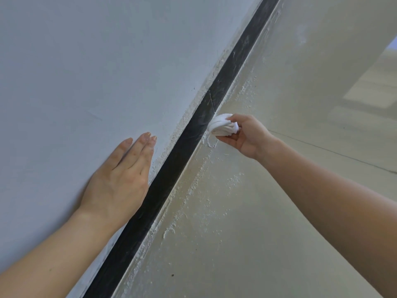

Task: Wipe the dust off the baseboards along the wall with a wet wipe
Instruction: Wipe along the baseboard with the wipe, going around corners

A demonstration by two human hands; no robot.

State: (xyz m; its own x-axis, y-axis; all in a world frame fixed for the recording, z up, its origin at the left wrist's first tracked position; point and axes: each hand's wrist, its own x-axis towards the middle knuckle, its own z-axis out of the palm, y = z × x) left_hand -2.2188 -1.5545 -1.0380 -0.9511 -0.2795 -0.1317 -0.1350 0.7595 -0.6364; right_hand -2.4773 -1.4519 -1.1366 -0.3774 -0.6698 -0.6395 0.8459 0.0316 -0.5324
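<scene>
Head view: a dark baseboard point(182, 151) runs diagonally from lower left to upper right, between wall point(75, 72) and floor point(257, 211).
Wipe point(221, 124): white and bunched, touching the baseboard's lower edge at the floor, just below a seam in the strip.
Right hand point(247, 136): thumb and fingers curled round the wipe, pinching it.
Left hand point(120, 179): flat on the wall, fingers straight and close together, tips just beside the baseboard's upper edge.
Open room: the floor stretches away to the right of the wipe.
Surface: grey streaks on the baseboard; white flecks (plaster or dust, cannot tell) along the floor edge.
Room: pale grey-blue wall, beige floor, bright patch upper right.
</scene>
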